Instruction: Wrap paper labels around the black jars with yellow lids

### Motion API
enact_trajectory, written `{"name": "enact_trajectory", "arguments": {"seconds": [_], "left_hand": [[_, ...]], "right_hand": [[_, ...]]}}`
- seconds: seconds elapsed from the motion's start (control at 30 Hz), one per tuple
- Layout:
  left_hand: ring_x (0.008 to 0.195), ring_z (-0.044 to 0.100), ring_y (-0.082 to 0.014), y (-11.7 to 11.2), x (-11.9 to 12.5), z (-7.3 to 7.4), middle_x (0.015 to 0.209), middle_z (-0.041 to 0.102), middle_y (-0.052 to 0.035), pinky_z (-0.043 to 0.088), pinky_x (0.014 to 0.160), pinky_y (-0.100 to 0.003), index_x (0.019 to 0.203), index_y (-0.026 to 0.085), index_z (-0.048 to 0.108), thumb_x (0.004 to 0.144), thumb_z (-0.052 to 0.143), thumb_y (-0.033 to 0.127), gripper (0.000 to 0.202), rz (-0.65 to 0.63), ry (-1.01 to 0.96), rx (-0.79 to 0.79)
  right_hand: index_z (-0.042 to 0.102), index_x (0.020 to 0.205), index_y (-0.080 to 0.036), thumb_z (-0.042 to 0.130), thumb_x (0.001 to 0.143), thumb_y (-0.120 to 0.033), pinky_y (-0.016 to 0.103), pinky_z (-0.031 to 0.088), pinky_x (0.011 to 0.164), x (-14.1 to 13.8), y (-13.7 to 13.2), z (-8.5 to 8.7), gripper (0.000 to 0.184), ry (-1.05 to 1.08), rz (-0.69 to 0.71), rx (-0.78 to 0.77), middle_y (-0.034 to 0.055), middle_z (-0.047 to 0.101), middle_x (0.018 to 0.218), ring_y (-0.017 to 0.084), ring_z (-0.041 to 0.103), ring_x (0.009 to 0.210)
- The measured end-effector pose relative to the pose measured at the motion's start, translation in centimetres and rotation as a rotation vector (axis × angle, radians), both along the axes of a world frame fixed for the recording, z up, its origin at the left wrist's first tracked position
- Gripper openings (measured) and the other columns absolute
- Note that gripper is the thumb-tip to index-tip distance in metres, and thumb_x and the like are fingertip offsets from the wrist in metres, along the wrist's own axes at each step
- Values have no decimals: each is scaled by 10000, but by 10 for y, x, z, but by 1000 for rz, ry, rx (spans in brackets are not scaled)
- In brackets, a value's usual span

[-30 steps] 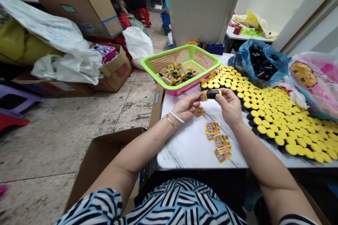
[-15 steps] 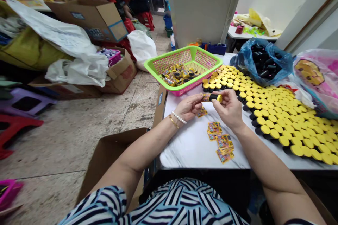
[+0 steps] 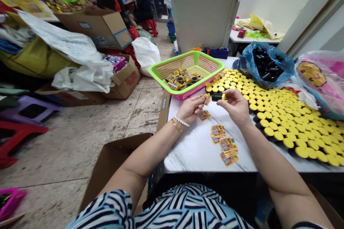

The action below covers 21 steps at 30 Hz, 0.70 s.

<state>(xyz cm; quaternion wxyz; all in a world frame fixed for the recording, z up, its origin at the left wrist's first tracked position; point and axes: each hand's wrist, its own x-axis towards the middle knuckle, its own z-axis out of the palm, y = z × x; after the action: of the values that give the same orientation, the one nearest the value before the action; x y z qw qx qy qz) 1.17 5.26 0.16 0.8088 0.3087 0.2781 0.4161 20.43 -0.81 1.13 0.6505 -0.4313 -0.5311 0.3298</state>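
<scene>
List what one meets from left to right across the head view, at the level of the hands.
Purple stool, left hand, sticker, black tube, right hand, yellow-capped tubes.

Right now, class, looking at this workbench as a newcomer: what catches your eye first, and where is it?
First, the carpet of yellow-capped tubes covering the right side of the table. Next, the bright green basket at its far left corner, holding labelled tubes. At the centre, the left hand pinches a sticker beside the black tube held in the right hand.
</scene>
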Motion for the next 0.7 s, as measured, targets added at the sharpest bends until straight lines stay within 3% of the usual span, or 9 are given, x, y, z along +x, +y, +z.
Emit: {"name": "enact_trajectory", "arguments": {"seconds": [0.13, 0.27, 0.5, 0.7], "left_hand": [[452, 481, -18, 3, -1, 0, 656, 572, 30, 242, 320, -101, 844, 98, 681, 834, 781, 107, 101, -2, -55, -142], [448, 499, -15, 2, 0, 0, 680, 601, 19, 234, 307, -92, 899, 87, 695, 866, 737, 84, 54, -35, -77, -164], [433, 470, -17, 3, -1, -3, 696, 630, 17, 240, 305, -108, 924, 96, 692, 865, 742, 120, 81, -92, -127, -187], [458, 478, -9, 0, 0, -6, 765, 686, -31, 225, 333, -107, 878, 72, 704, 795, 814, 182, 176, -86, -39, -24]], "right_hand": [[676, 1024, -265, 921, 724, -410, 351, 657, 804, -1, 2, -4, 413, 164, 37, -54, -8, 687, 978, 160, 687, 861], [703, 1076, -264, 898, 769, -400, 363, 635, 915, -8, 3, -13, 389, 238, 70, -87, 1, 717, 1038, 159, 699, 949], [701, 1041, -230, 882, 775, -439, 351, 626, 891, -11, 2, -20, 384, 78, -52, -126, 17, 733, 1000, 168, 710, 910], [647, 1067, -236, 844, 815, -390, 386, 607, 990, -18, -7, -14, 355, -65, -54, -93, 84, 734, 1242, 213, 741, 1064]]}}
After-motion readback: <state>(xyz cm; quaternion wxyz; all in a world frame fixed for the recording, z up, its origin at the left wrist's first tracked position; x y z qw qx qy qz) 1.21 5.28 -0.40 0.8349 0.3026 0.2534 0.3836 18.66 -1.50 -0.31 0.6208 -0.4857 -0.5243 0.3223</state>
